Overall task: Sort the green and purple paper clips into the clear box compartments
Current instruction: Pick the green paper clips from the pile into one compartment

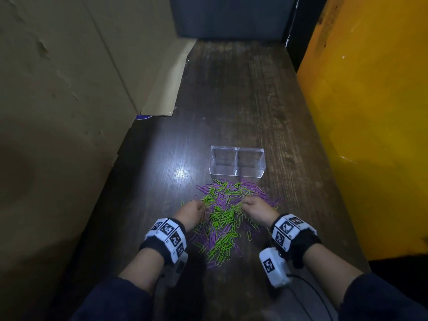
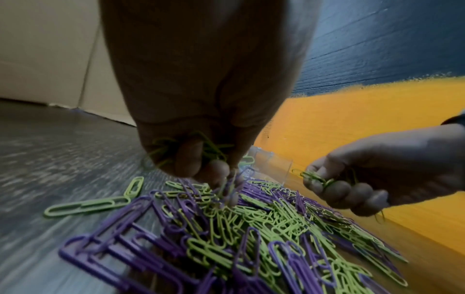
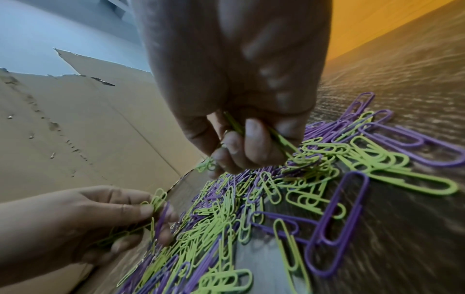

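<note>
Both hands, the left hand [image 1: 193,213] and right hand [image 1: 257,210], clutch green paper clips [image 2: 186,148] over the mixed pile [image 1: 223,218] near the empty clear box [image 1: 237,161]; shake loose any purple paper clips [image 3: 337,222] before dropping.

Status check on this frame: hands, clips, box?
Left hand and right hand both grip green paper clips. Mixed pile unsorted on table. Clear box, both compartments empty. Nothing blocking the box.

Both hands, left hand [image 1: 191,214] and right hand [image 1: 257,212], over mixed paper clips [image 1: 223,218] just before clear box [image 1: 237,161].
</note>
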{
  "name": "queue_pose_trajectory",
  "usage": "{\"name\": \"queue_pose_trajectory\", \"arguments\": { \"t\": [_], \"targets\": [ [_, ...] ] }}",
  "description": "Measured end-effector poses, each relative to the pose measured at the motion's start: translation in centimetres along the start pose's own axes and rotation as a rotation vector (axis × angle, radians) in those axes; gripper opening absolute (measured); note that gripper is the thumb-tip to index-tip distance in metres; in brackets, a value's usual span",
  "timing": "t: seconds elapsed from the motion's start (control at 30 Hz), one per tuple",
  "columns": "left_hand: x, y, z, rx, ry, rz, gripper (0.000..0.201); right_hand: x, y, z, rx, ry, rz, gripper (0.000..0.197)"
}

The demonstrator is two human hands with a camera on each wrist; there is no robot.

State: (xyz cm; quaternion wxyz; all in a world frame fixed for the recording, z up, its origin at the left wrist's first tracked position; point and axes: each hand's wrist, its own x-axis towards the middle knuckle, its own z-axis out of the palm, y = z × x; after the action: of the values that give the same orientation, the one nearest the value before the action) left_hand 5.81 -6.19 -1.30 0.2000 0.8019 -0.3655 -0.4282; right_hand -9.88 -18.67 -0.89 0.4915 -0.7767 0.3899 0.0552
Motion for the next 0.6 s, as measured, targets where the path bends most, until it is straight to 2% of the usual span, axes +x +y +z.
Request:
{"name": "queue_pose_trajectory", "arguments": {
  "t": [0.2,0.27,0.33,0.43,0.53,0.6],
  "targets": [
    [-0.1,1.0,-1.4,0.198,0.068,0.04,0.026,0.1,-0.8,-1.3,-0.178,-0.102,0.024,0.039],
    [-0.1,1.4,-2.3,0.122,0.079,0.037,0.026,0.7,-2.8,-2.6,-0.199,-0.068,-0.021,0.035],
    [0.1,2.1,-3.3,0.078,0.122,0.035,0.025,1.9,-5.1,-4.0,-0.179,0.026,-0.056,0.038],
    [0.7,3.5,-4.9,0.125,0.218,0.057,0.03,4.4,-8.6,-5.6,-0.309,0.152,-0.018,0.028],
    [2.1,4.4,-6.0,0.169,0.22,0.04,0.047,7.6,-10.5,-5.8,-0.415,0.11,0.062,0.031],
    [3.1,4.5,-6.6,0.15,0.196,0.028,0.044,9.5,-11.0,-5.6,-0.459,0.077,0.118,0.032]
  ]
}}
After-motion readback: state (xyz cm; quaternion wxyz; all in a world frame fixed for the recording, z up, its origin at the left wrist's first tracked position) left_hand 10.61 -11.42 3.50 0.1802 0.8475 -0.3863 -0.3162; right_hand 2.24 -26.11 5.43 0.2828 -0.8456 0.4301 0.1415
